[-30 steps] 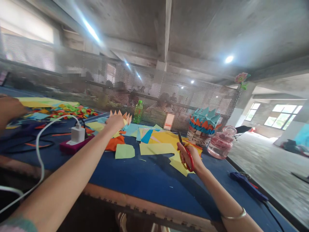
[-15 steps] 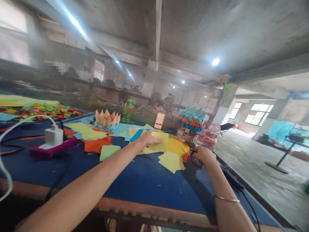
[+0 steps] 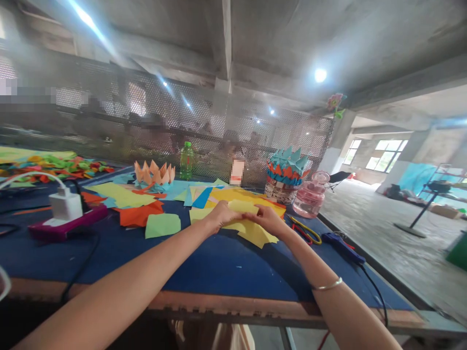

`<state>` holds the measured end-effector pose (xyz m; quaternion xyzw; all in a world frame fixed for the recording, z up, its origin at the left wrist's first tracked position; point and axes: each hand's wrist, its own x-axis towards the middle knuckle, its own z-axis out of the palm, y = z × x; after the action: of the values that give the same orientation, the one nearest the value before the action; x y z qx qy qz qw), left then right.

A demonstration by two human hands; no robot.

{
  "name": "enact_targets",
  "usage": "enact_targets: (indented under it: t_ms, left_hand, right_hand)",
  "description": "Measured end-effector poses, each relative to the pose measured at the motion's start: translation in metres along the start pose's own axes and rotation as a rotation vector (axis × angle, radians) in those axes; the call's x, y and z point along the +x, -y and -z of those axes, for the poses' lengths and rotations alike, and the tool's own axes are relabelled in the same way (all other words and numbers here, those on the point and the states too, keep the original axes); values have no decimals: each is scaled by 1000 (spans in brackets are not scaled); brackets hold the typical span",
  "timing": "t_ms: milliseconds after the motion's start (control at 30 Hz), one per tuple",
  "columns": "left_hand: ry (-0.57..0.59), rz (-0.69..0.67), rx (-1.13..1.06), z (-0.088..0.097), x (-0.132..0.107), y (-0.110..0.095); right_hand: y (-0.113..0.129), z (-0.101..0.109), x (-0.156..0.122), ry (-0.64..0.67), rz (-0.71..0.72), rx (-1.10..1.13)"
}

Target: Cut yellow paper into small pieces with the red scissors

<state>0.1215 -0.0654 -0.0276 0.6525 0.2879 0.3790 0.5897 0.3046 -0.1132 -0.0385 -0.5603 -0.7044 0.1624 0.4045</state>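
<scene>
In the middle of the table, my left hand (image 3: 221, 216) and my right hand (image 3: 268, 219) pinch a light yellow sheet of paper (image 3: 241, 206) between them. Its near edge curves up at the fingers. Under and around it lie more yellow paper pieces (image 3: 260, 237), with a deeper yellow sheet (image 3: 233, 195) behind and a blue strip (image 3: 202, 198) to the left. To the right of my right hand, a pair of scissors (image 3: 307, 230) with red and yellow handles rests on the blue table top (image 3: 219, 277). My right wrist wears a bangle.
Left are green paper (image 3: 163, 226), orange paper (image 3: 140, 215), a peach folded-paper crown (image 3: 155, 174) and a purple power strip (image 3: 65, 224). Behind stand a green bottle (image 3: 187, 161), a folded-paper basket (image 3: 284, 177) and a pink jar (image 3: 309, 198). A blue corded tool (image 3: 345, 247) lies right.
My right hand has let go of the scissors and moved left to the yellow sheet. My left hand stays on the paper, now pinching its edge. The view has shifted slightly.
</scene>
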Motion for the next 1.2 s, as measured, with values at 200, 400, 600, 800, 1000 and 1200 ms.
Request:
enact_targets:
  t_ms: [200, 400, 600, 800, 1000, 1200]
  left_hand:
    - [-20, 185, 7, 2, 4, 1]
    - [-47, 265, -24, 0, 7, -3]
    - [-112, 245, -20, 10, 11, -7]
    - [-194, 175, -21, 31, 19, -3]
    - [-170, 176, -3, 30, 18, -2]
    - [-104, 141, 148, 21, 12, 7]
  right_hand:
    - [-8, 5, -1, -70, -26, 24]
    - [-10, 11, 0, -53, -62, -50]
    - [-17, 28, -1, -72, -150, -238]
    - [-28, 48, -12, 104, -241, -374]
    - [-32, 44, -12, 6, -240, -462]
    - [-5, 14, -5, -5, -51, -33]
